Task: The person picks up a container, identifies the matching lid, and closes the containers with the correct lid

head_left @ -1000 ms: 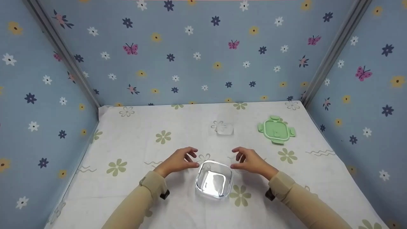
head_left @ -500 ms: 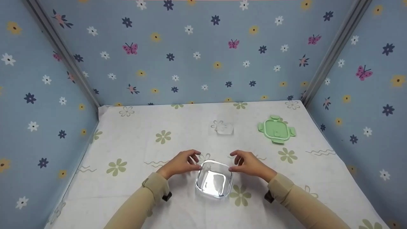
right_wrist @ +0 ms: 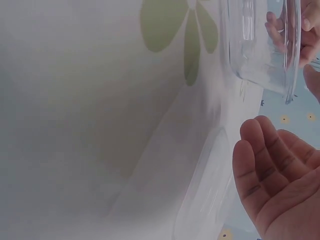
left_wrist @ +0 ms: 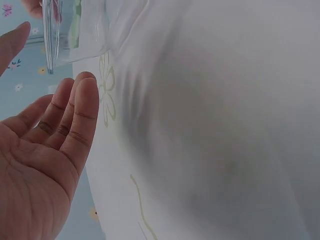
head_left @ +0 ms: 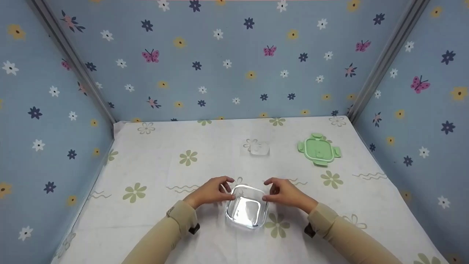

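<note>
Clear container point(head_left: 246, 209) on the flower-clothed desk point(head_left: 154, 165), left hand point(head_left: 211, 190) and right hand point(head_left: 287, 193) flanking it, fingers relaxed, neither hand gripping, thumbs by its rim; green lid point(head_left: 318, 149) lies beyond, to the right!

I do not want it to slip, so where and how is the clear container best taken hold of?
Probably by the opposite side walls of the clear container, under its rim, with the left hand and right hand coming from either side: it stands upright, and the projecting rim should offer a ledge.
</note>
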A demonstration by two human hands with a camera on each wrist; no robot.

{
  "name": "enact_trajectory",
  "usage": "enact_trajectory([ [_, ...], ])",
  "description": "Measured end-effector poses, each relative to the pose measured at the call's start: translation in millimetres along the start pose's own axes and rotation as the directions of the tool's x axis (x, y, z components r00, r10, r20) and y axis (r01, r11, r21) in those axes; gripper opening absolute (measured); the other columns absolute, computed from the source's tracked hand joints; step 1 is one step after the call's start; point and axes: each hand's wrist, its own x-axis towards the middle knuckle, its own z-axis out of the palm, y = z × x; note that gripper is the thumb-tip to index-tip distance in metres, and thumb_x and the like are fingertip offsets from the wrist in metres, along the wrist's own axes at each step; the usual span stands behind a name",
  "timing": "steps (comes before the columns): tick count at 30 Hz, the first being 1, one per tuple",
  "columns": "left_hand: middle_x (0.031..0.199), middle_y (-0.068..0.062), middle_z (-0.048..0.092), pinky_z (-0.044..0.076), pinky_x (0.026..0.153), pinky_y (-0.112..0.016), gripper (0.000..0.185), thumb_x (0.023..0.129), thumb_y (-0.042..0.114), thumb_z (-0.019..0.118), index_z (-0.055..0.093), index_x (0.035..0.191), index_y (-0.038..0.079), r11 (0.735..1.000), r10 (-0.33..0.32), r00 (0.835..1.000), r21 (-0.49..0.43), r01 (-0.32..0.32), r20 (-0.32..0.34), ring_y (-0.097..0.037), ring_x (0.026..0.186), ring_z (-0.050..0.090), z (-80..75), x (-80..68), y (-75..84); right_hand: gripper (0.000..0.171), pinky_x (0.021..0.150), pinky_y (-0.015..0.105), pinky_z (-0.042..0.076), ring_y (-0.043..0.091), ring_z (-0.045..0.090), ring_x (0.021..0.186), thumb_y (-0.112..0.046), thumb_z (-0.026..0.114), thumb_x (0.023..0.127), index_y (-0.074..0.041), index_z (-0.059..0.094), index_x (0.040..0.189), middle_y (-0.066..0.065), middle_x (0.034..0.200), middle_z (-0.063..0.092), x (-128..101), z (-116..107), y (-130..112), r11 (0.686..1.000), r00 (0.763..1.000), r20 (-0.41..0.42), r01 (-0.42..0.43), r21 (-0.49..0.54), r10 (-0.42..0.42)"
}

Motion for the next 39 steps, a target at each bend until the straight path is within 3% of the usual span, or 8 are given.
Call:
enact_trajectory([
  [7,0.109,-0.012,0.071,0.056,0.072,-0.028,0.066,0.093,0.029,0.085,0.059,0.147,-0.001,1.0,0.007,1.0,-0.017,-0.007,0.014,-0.015,0.086,0.065,5.7,0.5,-3.2,0.051,0.069,0.024,0.053,0.009,0.062,0.077,-0.026,0.085,0.095,0.005,0.067,0.132,0.005,0.089,0.072,-1.9,4.4,3.3,0.999,1.0,0.024,-0.006,0.039,0.005],
  [20,0.099,-0.005,0.065,0.052,0.076,-0.028,0.057,0.094,0.023,0.082,0.063,0.142,0.001,1.0,0.021,0.999,0.006,-0.021,0.028,-0.014,0.086,0.059,12.2,1.3,-2.7,0.043,0.064,0.021,0.053,0.011,0.065,0.071,-0.018,0.079,0.099,0.005,0.066,0.132,0.007,0.085,0.072,-5.6,11.4,4.8,0.99,0.998,0.06,-0.012,0.139,0.004],
  [29,0.091,0.001,0.059,0.047,0.07,-0.024,0.057,0.097,0.021,0.078,0.06,0.144,-0.004,0.999,0.045,0.996,-0.022,-0.043,0.071,-0.01,0.079,0.054,11.5,0.8,-1.9,0.04,0.062,0.021,0.055,0.009,0.063,0.069,-0.011,0.073,0.102,0.008,0.063,0.136,0.003,0.079,0.069,-7.4,15.5,3.9,0.966,0.995,0.1,-0.052,0.252,0.028],
  [39,0.079,0.006,0.053,0.045,0.063,-0.023,0.054,0.1,0.017,0.076,0.058,0.146,-0.004,0.999,0.025,0.996,-0.041,-0.022,0.085,-0.009,0.067,0.051,14.5,0.5,-1.3,0.041,0.06,0.023,0.055,0.012,0.063,0.066,-0.01,0.071,0.103,0.007,0.06,0.138,0.002,0.076,0.067,-10.2,20.5,2.2,0.94,0.991,0.109,-0.109,0.323,0.078],
])
